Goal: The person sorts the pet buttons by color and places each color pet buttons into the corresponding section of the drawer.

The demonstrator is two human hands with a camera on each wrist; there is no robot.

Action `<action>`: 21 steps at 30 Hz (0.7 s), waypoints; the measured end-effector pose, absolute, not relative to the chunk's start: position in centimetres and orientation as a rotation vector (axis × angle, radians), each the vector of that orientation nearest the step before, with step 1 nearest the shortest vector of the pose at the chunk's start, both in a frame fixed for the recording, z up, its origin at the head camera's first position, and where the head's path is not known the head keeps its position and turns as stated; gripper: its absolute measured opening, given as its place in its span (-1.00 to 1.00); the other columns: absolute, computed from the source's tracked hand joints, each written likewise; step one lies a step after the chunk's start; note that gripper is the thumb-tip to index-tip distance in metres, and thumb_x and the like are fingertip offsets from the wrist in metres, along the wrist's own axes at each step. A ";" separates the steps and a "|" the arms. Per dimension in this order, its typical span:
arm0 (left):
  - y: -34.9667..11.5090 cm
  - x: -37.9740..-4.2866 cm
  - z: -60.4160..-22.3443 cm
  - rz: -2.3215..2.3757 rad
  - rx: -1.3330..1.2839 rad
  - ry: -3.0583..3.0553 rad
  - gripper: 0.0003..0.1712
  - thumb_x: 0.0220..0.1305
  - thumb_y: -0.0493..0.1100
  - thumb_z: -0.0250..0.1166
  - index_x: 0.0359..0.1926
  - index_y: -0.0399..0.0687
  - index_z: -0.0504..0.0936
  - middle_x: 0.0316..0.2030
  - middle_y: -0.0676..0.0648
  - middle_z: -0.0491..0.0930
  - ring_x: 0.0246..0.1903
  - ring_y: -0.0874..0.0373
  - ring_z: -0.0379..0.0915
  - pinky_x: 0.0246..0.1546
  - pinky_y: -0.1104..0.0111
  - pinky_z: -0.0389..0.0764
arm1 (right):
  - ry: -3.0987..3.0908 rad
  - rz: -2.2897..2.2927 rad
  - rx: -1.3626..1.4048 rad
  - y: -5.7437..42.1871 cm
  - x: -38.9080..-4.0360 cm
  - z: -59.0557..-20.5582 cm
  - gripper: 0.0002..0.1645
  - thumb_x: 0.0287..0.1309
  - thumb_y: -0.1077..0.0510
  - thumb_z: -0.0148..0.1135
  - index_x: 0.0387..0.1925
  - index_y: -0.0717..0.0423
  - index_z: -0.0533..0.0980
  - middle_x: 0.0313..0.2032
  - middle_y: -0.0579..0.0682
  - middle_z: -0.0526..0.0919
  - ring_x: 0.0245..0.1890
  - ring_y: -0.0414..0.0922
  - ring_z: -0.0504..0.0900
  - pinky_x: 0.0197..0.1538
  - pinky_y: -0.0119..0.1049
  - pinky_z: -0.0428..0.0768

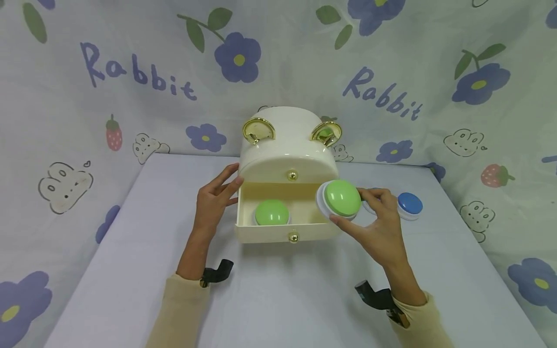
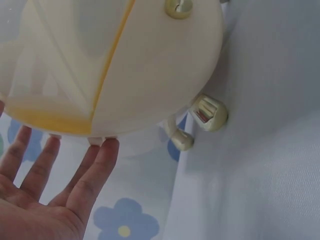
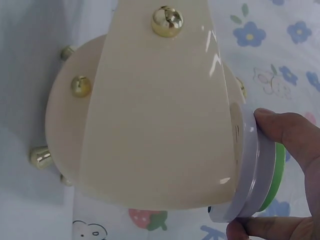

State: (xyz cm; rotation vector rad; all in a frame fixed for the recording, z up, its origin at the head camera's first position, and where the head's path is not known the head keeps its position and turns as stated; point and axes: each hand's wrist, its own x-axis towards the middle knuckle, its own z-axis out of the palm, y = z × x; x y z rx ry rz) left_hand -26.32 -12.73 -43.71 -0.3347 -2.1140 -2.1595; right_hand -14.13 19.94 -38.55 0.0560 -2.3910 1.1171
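Note:
A cream storage box (image 1: 289, 166) with gold ear-like trims and gold knobs stands on the table, its middle drawer (image 1: 265, 234) pulled out. Inside the drawer lies a green push button (image 1: 271, 212) with a white base. A second green push button (image 1: 343, 197) is pinched at its white rim between thumb and fingers of my right hand (image 1: 377, 227), tilted over the drawer's right end. In the right wrist view, this held button (image 3: 252, 165) appears beside the drawer front. My left hand (image 1: 213, 198) touches the box's left side with outstretched fingers (image 2: 92, 175).
On the table (image 1: 287, 295), right of the box, lies a blue push button (image 1: 410, 204) with a white base. Another white-based one is partly hidden behind my right hand. A patterned cloth (image 1: 283, 53) hangs behind the table. Each wrist wears a black camera mount (image 1: 217, 272).

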 end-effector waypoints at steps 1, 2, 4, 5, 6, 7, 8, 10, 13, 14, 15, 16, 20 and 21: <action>-12.7 -26.2 -43.5 -2.159 -0.333 -2.118 -0.43 0.38 0.03 0.34 0.37 0.18 0.50 0.37 0.14 0.40 0.16 0.11 0.53 -0.09 0.26 0.75 | -2.390 1.121 0.063 19.8 -14.2 -38.6 -0.13 -0.29 0.16 0.72 0.15 0.31 0.56 0.02 0.11 0.39 0.19 0.00 0.26 0.17 0.15 0.33; -12.6 -26.0 -43.2 -2.156 -0.333 -2.123 -0.43 0.38 0.01 0.33 0.38 0.15 0.50 0.37 0.11 0.40 0.16 0.10 0.53 -0.09 0.26 0.75 | -2.390 1.122 0.068 19.6 -14.3 -38.7 -0.13 -0.29 0.15 0.72 0.14 0.31 0.56 0.02 0.11 0.39 0.19 0.00 0.27 0.17 0.14 0.34; -12.5 -25.5 -42.5 -2.146 -0.333 -2.135 -0.43 0.40 -0.01 0.32 0.39 0.09 0.49 0.38 0.08 0.39 0.16 0.09 0.53 -0.08 0.26 0.75 | -2.393 1.123 0.073 19.3 -14.5 -38.8 -0.12 -0.29 0.14 0.72 0.15 0.31 0.56 0.02 0.11 0.39 0.19 0.01 0.28 0.17 0.13 0.36; -12.5 -25.3 -42.3 -2.141 -0.332 -2.141 -0.43 0.40 -0.02 0.31 0.39 0.06 0.48 0.38 0.06 0.39 0.16 0.08 0.53 -0.07 0.26 0.74 | -2.392 1.124 0.077 19.2 -14.6 -38.9 -0.12 -0.29 0.13 0.72 0.15 0.31 0.56 0.02 0.12 0.39 0.18 0.02 0.29 0.17 0.13 0.36; -12.4 -25.2 -42.0 -2.136 -0.331 -2.146 -0.43 0.41 -0.03 0.31 0.39 0.03 0.48 0.38 0.05 0.40 0.16 0.08 0.54 -0.07 0.26 0.74 | -2.390 1.131 0.079 19.1 -14.8 -39.0 -0.12 -0.29 0.13 0.72 0.15 0.31 0.56 0.03 0.12 0.39 0.18 0.02 0.29 0.17 0.13 0.36; -12.4 -25.0 -41.8 -2.133 -0.329 -2.150 -0.43 0.41 -0.03 0.30 0.39 0.01 0.47 0.38 0.04 0.40 0.16 0.08 0.54 -0.07 0.26 0.74 | -2.388 1.142 0.082 19.0 -14.9 -39.0 -0.11 -0.28 0.12 0.72 0.16 0.30 0.56 0.03 0.13 0.39 0.19 0.02 0.29 0.17 0.13 0.36; -12.3 -24.9 -41.6 -2.131 -0.328 -2.151 -0.43 0.41 -0.03 0.30 0.39 0.00 0.47 0.38 0.04 0.40 0.16 0.08 0.54 -0.07 0.26 0.74 | -2.391 1.147 0.082 18.9 -15.1 -39.1 -0.11 -0.27 0.11 0.72 0.17 0.29 0.55 0.04 0.12 0.39 0.19 0.02 0.28 0.18 0.13 0.36; -12.3 -24.9 -41.6 -2.131 -0.330 -2.151 -0.42 0.42 -0.04 0.30 0.39 -0.01 0.47 0.38 0.04 0.39 0.16 0.07 0.53 -0.07 0.26 0.74 | -2.408 1.160 0.095 18.8 -15.4 -39.2 -0.08 -0.25 0.08 0.72 0.21 0.25 0.54 0.07 0.12 0.37 0.22 0.02 0.24 0.19 0.14 0.34; -12.4 -25.3 -42.2 -2.144 -0.337 -2.136 -0.43 0.41 -0.03 0.30 0.39 0.03 0.47 0.38 0.05 0.39 0.17 0.07 0.53 -0.07 0.24 0.74 | -2.446 1.163 0.120 18.7 -15.6 -39.5 -0.03 -0.20 0.04 0.71 0.30 0.15 0.48 0.11 0.10 0.34 0.25 0.01 0.18 0.19 0.18 0.34; -12.4 -25.5 -42.5 -2.149 -0.338 -2.131 -0.43 0.41 -0.02 0.31 0.39 0.06 0.48 0.38 0.06 0.39 0.17 0.08 0.53 -0.07 0.24 0.74 | -2.457 1.157 0.132 18.6 -15.6 -39.6 -0.02 -0.19 0.04 0.70 0.32 0.13 0.46 0.12 0.10 0.33 0.26 0.01 0.16 0.19 0.19 0.34; -12.4 -25.7 -42.8 -2.155 -0.339 -2.126 -0.43 0.40 -0.02 0.32 0.39 0.09 0.48 0.38 0.08 0.39 0.17 0.08 0.53 -0.07 0.23 0.75 | -2.461 1.156 0.144 18.7 -15.6 -39.7 -0.03 -0.17 0.05 0.69 0.32 0.11 0.46 0.13 0.10 0.33 0.26 0.01 0.16 0.19 0.19 0.34; -12.5 -26.0 -43.2 -2.160 -0.341 -2.120 -0.43 0.40 0.00 0.32 0.38 0.12 0.49 0.38 0.09 0.39 0.16 0.09 0.53 -0.07 0.22 0.75 | -2.457 1.156 0.156 18.7 -15.5 -39.9 -0.04 -0.16 0.06 0.68 0.32 0.10 0.46 0.13 0.10 0.34 0.27 0.01 0.16 0.18 0.20 0.34; -12.6 -26.5 -44.0 -2.165 -0.344 -2.098 -0.43 0.37 0.04 0.34 0.36 0.19 0.51 0.37 0.14 0.40 0.14 0.12 0.55 -0.09 0.24 0.75 | -2.405 1.148 0.176 18.7 -15.2 -40.4 -0.24 -0.04 0.13 0.61 0.24 0.08 0.53 0.11 0.08 0.38 0.23 -0.02 0.26 0.19 0.15 0.37; -12.6 -26.6 -44.0 -2.163 -0.347 -2.093 -0.43 0.36 0.05 0.35 0.36 0.19 0.51 0.37 0.14 0.40 0.13 0.11 0.55 -0.10 0.25 0.75 | -2.383 1.146 0.178 18.7 -15.1 -40.6 -0.29 -0.01 0.15 0.59 0.22 0.08 0.55 0.09 0.07 0.40 0.21 -0.04 0.28 0.18 0.12 0.38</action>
